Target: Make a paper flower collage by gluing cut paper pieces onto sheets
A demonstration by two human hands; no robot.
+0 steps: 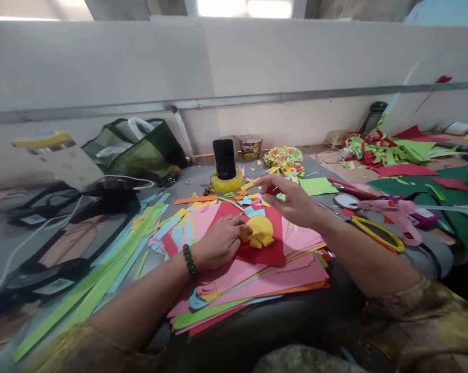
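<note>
My left hand (pixel 223 239), with a ring and a green bead bracelet on the wrist, rests on a red paper sheet (pixel 270 255). Its fingertips are closed on the edge of a yellow paper piece (pixel 260 229), a round disc with small tabs along its lower side. My right hand (pixel 287 199) is raised just above and right of the yellow piece, fingers bent and apart, with nothing visible in them. Beneath the red sheet lies a stack of pink paper (pixel 253 282) with other colours. Small blue and orange paper scraps (pixel 253 210) lie beyond the yellow piece.
Long green paper strips (pixel 101 274) spread to the left. A phone (pixel 224 158) stands in a yellow tape roll (pixel 226 182). Finished paper flowers (pixel 284 159) sit at the back. On the right are yellow-handled scissors (pixel 377 233) and a pink glue gun (pixel 405 215).
</note>
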